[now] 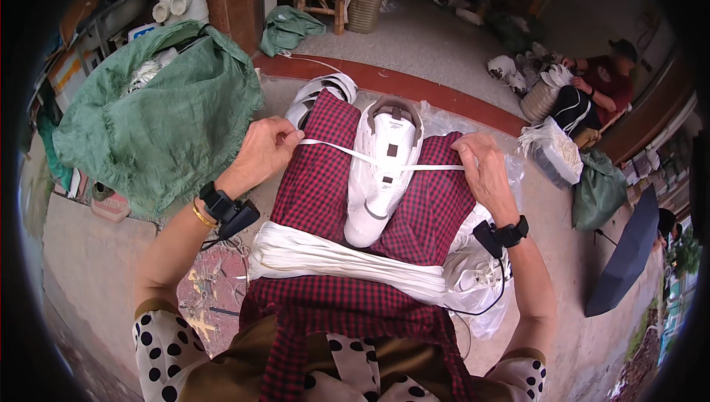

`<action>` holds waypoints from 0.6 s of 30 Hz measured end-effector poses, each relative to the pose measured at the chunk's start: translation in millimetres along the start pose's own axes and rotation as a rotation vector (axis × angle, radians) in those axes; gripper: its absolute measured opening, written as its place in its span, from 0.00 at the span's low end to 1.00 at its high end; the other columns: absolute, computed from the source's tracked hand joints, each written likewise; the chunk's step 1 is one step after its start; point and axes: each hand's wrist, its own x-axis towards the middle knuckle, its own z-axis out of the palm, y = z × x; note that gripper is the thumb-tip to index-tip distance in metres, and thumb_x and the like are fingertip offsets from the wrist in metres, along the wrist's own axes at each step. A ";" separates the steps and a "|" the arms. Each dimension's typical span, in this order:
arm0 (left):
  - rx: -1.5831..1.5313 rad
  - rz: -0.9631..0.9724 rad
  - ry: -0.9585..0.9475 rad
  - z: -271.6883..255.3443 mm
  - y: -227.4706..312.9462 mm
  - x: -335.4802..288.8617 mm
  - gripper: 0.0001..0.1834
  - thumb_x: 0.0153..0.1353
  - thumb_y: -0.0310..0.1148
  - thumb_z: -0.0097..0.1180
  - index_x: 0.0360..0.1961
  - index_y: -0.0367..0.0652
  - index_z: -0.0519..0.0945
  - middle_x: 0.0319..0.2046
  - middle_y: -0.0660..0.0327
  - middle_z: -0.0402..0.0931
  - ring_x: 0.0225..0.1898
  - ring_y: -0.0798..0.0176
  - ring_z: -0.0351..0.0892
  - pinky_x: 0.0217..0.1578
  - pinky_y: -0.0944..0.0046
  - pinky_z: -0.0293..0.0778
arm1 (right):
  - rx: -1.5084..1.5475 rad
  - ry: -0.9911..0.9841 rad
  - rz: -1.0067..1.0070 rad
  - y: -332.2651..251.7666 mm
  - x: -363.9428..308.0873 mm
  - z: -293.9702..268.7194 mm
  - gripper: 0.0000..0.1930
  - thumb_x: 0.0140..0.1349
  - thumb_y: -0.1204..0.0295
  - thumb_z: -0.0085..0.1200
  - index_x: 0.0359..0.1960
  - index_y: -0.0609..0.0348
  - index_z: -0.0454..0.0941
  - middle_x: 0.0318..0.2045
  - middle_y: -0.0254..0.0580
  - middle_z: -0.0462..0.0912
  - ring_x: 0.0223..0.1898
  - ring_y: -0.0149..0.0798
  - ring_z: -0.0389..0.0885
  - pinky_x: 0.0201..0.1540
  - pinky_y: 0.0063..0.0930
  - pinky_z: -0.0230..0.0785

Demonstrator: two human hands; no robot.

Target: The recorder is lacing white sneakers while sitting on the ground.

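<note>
White sneaker is lying on the red-and-black checked apron across the person's lap, its toe pointing toward the person's body and its collar facing away. A flat white shoelace is crossing the sneaker's tongue from side to side; whether it is passing through eyelets, I cannot tell. Left of the sneaker, the left hand is pinching one stretch of the shoelace, thumb and forefinger closed together on it. Right of the sneaker, the right hand is gripping the other stretch between thumb and fingertips, its fingers bent. Just below the sneaker's toe, a thick bundle of white laces is lying across the apron. Beyond the sneaker's collar on the left, another white shoe is resting. Farther left of the sneaker, a green woven sack is bulging. To the sneaker's lower right, clear plastic is partly wrapping other white shoes. Well beyond the sneaker, at the far right, a co-worker in a dark red top is sitting near a grey tub heaped with white strands.
</note>
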 end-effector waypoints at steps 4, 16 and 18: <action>-0.087 0.285 -0.042 35.6 71.9 12.0 0.06 0.57 0.27 0.62 0.27 0.35 0.80 0.27 0.53 0.76 0.30 0.49 0.73 0.40 0.55 0.69 | -0.172 -0.159 -0.142 -23.9 1.3 8.7 0.16 0.64 0.61 0.55 0.33 0.62 0.85 0.36 0.47 0.79 0.42 0.48 0.71 0.47 0.45 0.64; 0.239 0.753 -0.172 68.2 133.3 3.0 0.10 0.53 0.22 0.57 0.38 0.34 0.79 0.44 0.47 0.73 0.48 0.41 0.72 0.47 0.49 0.72 | 0.320 -0.085 -0.154 -33.2 49.9 51.1 0.23 0.66 0.58 0.49 0.22 0.69 0.77 0.14 0.58 0.71 0.17 0.56 0.70 0.25 0.48 0.62; 0.435 0.597 -0.252 69.6 133.1 5.6 0.09 0.53 0.24 0.58 0.36 0.33 0.78 0.43 0.46 0.72 0.49 0.39 0.71 0.46 0.48 0.72 | 0.329 -0.094 -0.065 -24.6 51.5 54.9 0.25 0.65 0.57 0.51 0.19 0.70 0.75 0.12 0.58 0.69 0.14 0.54 0.66 0.23 0.48 0.60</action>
